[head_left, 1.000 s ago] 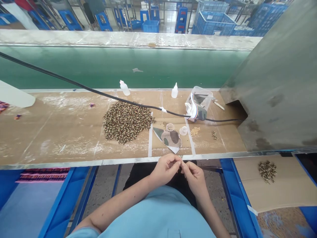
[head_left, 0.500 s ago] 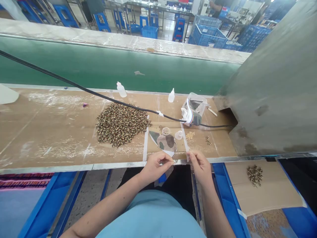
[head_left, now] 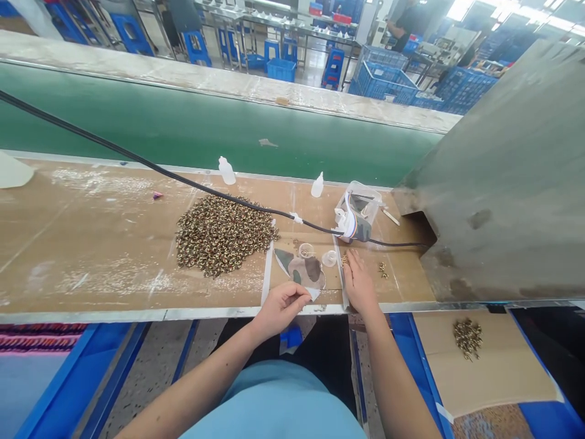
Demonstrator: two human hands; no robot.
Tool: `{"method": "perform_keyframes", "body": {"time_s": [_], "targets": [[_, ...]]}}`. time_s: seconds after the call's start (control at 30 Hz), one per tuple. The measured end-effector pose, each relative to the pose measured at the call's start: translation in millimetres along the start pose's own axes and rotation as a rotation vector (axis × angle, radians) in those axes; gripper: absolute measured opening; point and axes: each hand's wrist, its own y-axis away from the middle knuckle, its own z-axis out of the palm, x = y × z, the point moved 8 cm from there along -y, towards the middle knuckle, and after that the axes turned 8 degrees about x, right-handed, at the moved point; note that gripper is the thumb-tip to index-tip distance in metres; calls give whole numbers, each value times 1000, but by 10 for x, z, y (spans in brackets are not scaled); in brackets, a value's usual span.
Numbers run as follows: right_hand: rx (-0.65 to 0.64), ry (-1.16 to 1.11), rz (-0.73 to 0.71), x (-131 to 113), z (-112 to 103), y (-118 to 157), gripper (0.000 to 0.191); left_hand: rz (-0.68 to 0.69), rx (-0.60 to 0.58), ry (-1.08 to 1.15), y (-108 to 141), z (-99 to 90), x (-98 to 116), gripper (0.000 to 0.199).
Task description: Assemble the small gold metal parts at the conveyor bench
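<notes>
The right hand (head_left: 359, 283) has now moved forward, half open, its fingertips touching the small gold beads (head_left: 345, 260); the left hand (head_left: 281, 308) is curled beside the camouflage cloth (head_left: 304, 271), and I cannot tell if it holds something.

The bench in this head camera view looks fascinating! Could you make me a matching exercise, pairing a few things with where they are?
Things:
1. Large heap of brass-coloured rings
2. Small heap of brass-coloured rings
3. Right hand
4. Upright white plastic bottle

Places:
A. At the small gold beads
B. On cardboard below the bench, at the right
C. Beyond the black cable
D. On the bench, left of the camouflage-print sheet

Right pairs: 1-D, 2-B, 3-A, 4-C
</notes>
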Motion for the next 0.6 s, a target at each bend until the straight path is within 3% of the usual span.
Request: {"method": "perform_keyframes", "body": {"time_s": [0.27,0.47,0.6], "targets": [[1,-127,-13,-148,-150,241,49,13,8,-18,10,-1,-5,19],[209,-272,187,242,-502,299,41,14,8,-20,9,-9,-7,19],[230,-277,292,351,-584,368,32,3,-4,-9,9,1,-10,19]]}}
